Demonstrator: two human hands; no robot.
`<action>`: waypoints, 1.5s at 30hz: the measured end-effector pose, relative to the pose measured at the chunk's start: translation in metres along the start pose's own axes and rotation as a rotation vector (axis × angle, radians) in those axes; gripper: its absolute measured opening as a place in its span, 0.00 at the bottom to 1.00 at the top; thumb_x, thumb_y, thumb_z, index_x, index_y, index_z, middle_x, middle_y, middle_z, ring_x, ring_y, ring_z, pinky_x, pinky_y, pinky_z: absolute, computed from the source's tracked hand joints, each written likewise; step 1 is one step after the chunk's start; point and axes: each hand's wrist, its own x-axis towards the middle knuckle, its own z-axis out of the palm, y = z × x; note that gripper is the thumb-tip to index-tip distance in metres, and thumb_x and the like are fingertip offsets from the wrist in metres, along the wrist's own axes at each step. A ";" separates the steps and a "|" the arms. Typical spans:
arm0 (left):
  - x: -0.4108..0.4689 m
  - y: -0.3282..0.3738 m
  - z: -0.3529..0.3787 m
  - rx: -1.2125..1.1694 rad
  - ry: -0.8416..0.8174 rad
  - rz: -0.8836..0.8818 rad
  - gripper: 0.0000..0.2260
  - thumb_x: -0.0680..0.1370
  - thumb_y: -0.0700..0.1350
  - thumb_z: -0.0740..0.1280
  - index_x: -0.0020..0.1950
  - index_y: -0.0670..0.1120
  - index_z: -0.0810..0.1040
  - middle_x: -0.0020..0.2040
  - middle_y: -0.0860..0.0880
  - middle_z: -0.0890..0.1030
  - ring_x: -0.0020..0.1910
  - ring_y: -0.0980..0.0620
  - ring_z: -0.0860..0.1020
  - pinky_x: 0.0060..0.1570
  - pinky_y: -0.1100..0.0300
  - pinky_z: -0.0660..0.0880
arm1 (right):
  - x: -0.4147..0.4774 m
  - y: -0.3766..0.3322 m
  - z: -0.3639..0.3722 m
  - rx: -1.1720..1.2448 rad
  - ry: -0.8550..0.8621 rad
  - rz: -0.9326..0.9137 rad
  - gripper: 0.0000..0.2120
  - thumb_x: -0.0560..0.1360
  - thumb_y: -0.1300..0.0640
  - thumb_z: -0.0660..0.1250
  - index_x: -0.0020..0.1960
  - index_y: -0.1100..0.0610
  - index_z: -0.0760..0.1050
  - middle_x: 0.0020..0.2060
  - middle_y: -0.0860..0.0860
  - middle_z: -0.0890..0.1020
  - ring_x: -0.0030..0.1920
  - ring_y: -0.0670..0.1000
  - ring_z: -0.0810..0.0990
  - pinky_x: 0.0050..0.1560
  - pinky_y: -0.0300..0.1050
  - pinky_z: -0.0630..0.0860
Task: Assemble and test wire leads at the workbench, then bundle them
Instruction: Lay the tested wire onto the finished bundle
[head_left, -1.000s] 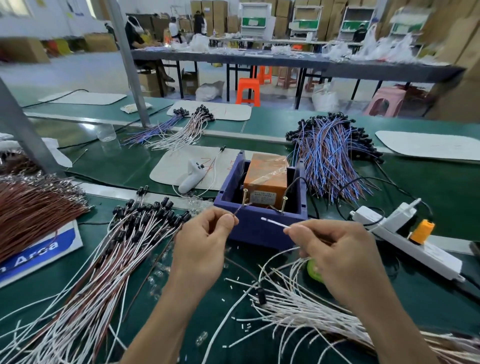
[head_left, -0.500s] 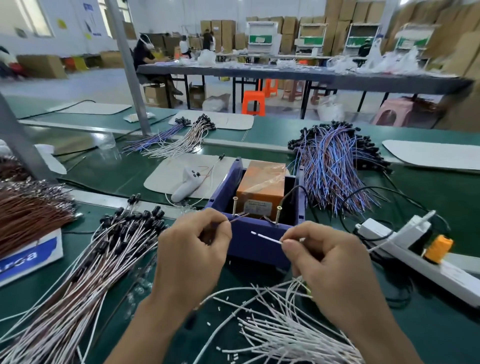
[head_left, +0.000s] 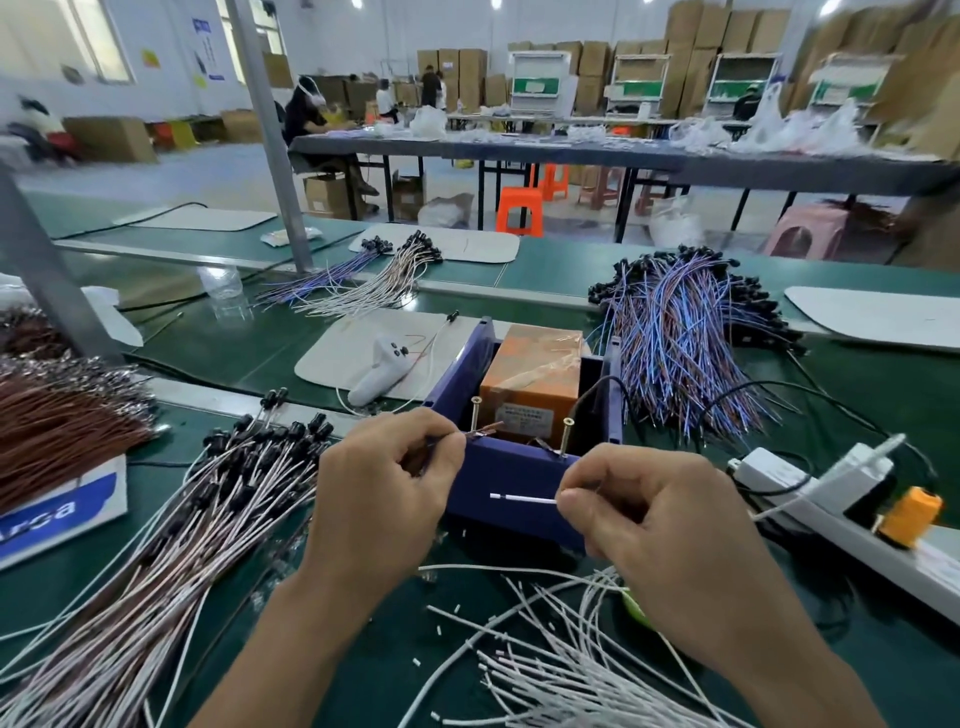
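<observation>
Left hand (head_left: 379, 499) pinching thin brown wire (head_left: 485, 430), tip sitting just beside left brass screw post (head_left: 475, 415) on rim of blue plastic box (head_left: 519, 467). Right hand (head_left: 660, 530) pinching thin white wire lead (head_left: 522, 499), end pointing left across box front wall. Loose white leads (head_left: 561, 675) lying on green bench under hands.

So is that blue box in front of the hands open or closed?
Open: the blue box has no lid, and the orange block inside shows from above.

White lead (head_left: 522, 499): level, bared tip pointing left, before blue box (head_left: 498, 467).
Brown lead (head_left: 485, 430): tip seemingly touching left screw (head_left: 475, 413).
</observation>
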 end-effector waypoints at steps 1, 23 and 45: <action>0.000 -0.001 0.001 0.002 -0.005 -0.003 0.07 0.77 0.44 0.75 0.43 0.55 0.83 0.38 0.65 0.79 0.39 0.64 0.76 0.39 0.76 0.67 | 0.000 0.000 0.001 0.005 -0.002 0.005 0.05 0.75 0.56 0.73 0.42 0.47 0.81 0.29 0.43 0.82 0.28 0.42 0.76 0.31 0.35 0.72; 0.002 0.000 0.008 0.064 0.035 -0.048 0.06 0.78 0.44 0.74 0.42 0.50 0.82 0.32 0.58 0.75 0.34 0.60 0.72 0.37 0.72 0.66 | 0.000 0.007 0.001 -0.039 0.231 0.004 0.06 0.74 0.52 0.72 0.38 0.48 0.81 0.27 0.44 0.81 0.23 0.44 0.73 0.25 0.33 0.66; 0.002 0.001 0.011 0.049 0.045 -0.049 0.06 0.78 0.45 0.74 0.42 0.52 0.82 0.27 0.62 0.69 0.31 0.64 0.72 0.34 0.75 0.64 | 0.005 0.023 -0.003 -0.087 0.366 0.023 0.06 0.75 0.57 0.74 0.40 0.51 0.82 0.30 0.37 0.82 0.29 0.41 0.78 0.32 0.29 0.69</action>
